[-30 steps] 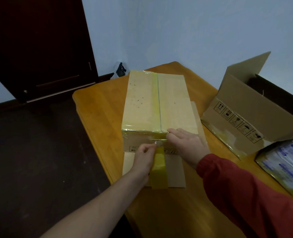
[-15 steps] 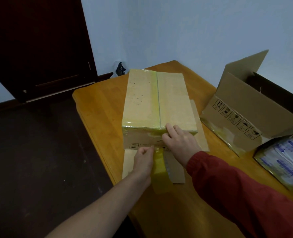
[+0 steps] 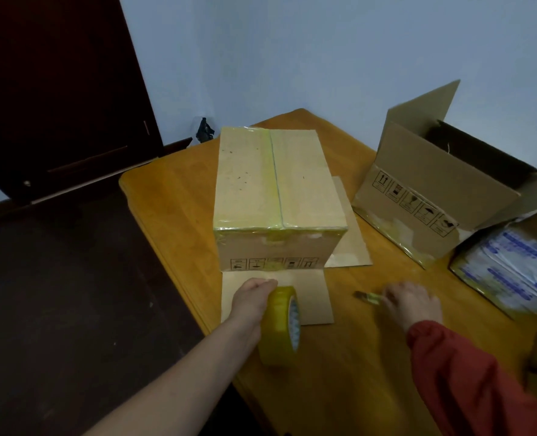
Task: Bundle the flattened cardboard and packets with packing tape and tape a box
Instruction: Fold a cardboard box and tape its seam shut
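Observation:
A closed cardboard box [image 3: 276, 190] with yellowish tape along its top seam and front edge stands on flattened cardboard [image 3: 311, 297] in the middle of the wooden table [image 3: 172, 215]. My left hand [image 3: 251, 300] grips a roll of yellow packing tape [image 3: 281, 328] just in front of the box, over the flat cardboard. To the right, my right hand [image 3: 410, 305] lies on the table and holds a small cutter [image 3: 368, 298] whose blade points left. Both hands are off the box.
An open cardboard box [image 3: 443, 190] lies on its side at the right. A bundle of white and blue packets [image 3: 509, 272] wrapped in tape sits at the far right edge. The table's left edge drops to a dark floor; a dark door stands behind.
My right hand left the box's front edge and moved right onto the table with the cutter. My left hand drew the tape roll back from the box; the tape strip is cut.

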